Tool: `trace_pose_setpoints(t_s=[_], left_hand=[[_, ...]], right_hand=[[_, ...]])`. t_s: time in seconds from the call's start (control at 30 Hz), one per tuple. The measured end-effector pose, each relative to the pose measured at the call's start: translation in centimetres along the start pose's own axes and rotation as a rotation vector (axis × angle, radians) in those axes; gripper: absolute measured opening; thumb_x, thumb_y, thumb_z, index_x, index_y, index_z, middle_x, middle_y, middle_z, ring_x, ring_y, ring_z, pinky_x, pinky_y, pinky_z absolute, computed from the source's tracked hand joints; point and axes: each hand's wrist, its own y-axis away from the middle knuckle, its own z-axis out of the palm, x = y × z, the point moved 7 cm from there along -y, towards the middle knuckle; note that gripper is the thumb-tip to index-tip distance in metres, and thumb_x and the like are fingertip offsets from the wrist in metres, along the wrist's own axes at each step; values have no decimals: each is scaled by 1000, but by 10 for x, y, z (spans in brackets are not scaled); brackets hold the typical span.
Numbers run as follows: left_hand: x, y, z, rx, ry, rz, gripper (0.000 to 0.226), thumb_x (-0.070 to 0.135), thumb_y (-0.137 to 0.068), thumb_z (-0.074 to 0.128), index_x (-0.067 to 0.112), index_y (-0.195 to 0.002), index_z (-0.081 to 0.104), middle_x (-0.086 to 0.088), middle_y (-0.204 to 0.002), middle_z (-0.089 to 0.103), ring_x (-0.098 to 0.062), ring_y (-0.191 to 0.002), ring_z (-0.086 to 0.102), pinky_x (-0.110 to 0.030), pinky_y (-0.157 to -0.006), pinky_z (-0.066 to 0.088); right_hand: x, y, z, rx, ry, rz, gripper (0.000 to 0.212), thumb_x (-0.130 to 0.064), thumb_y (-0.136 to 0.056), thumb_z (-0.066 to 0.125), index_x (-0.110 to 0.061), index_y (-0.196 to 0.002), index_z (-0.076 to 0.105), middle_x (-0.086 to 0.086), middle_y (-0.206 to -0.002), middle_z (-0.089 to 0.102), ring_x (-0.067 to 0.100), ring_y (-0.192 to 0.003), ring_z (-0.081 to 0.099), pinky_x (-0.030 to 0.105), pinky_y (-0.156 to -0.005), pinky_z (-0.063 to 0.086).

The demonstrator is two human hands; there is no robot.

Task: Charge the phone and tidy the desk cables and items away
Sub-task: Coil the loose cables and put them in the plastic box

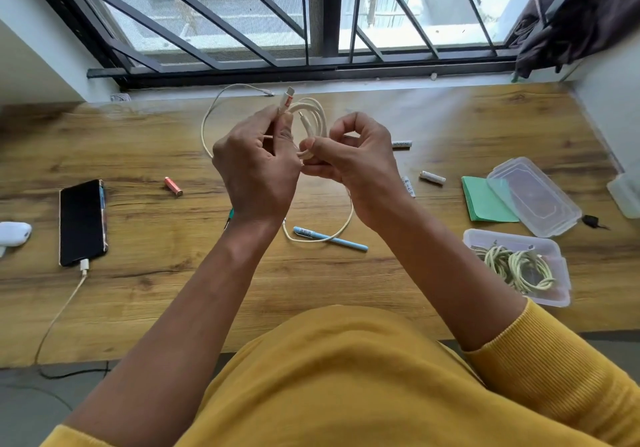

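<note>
Above the wooden desk point(450, 128) I hold a coiled white cable point(313, 117) between both hands. My left hand point(256, 166) pinches the end with the USB plug, which sticks up past my fingers. My right hand point(356, 162) grips the bottom of the coil. A black phone point(82, 221) lies at the left with a white charging cable point(59, 311) plugged into its near end. A clear plastic box point(550, 249) at the right holds coiled cables; its lid point(533, 195) lies just behind it.
Another white cable point(207, 124) loops across the desk behind and under my hands. A blue pen point(332, 239), a red battery point(173, 186), white batteries point(433, 177), green paper point(481, 204) and a white earbud case point(14, 233) lie around. A barred window runs along the far edge.
</note>
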Motion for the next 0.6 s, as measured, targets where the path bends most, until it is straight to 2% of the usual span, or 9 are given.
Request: trace_pose_setpoints(t_s=[0.07,0.17,0.27,0.37,0.47,0.53,0.6], left_hand=[[-5,1,3,-25,65,-42,24,27,-105,64,14,-91,78,6,-75,73,-15,-65,69,-42,-60,54],[-10,2,9,-76,111,-73,23,27,-105,66,13,-94,80,7,-77,74,-13,-67,70,-42,-60,55],[-13,8,16,-147,160,-102,23,30,-106,66,14,-100,81,7,-82,77,-14,-71,73,-44,-62,59],[-11,13,22,-208,231,-108,22,31,-105,67,16,-109,82,8,-91,80,-11,-79,77,-44,-68,63],[-7,19,29,-266,348,-124,20,26,-105,68,12,-111,81,5,-94,81,-12,-84,78,-43,-73,66],[-11,24,36,-314,519,-234,22,21,-106,66,4,-114,79,-6,-97,81,-22,-89,80,-47,-77,67],[-21,28,44,-346,711,-436,25,16,-108,61,-2,-117,75,-17,-100,79,-32,-94,79,-52,-83,66]], right_hand=[[5,-3,-4,5,-31,39,42,9,-83,82,-5,-108,51,42,-105,68,36,-75,75,53,-80,65],[12,-7,-9,-17,-54,115,42,7,-83,82,6,-120,61,33,-103,74,35,-81,76,43,-78,65],[18,-9,-15,-14,-35,190,28,6,-85,80,11,-111,70,26,-97,77,33,-85,77,40,-81,65],[20,-11,-21,55,-20,221,24,8,-85,79,12,-106,71,22,-91,76,31,-83,78,40,-78,66],[22,-10,-25,117,7,205,16,8,-85,78,2,-97,69,20,-92,75,30,-85,77,39,-77,66],[22,-10,-27,154,10,174,16,9,-85,74,6,-100,67,25,-99,75,35,-94,77,39,-79,66],[21,-8,-28,168,-31,145,16,12,-86,70,11,-101,66,32,-110,73,41,-105,75,43,-85,66]])
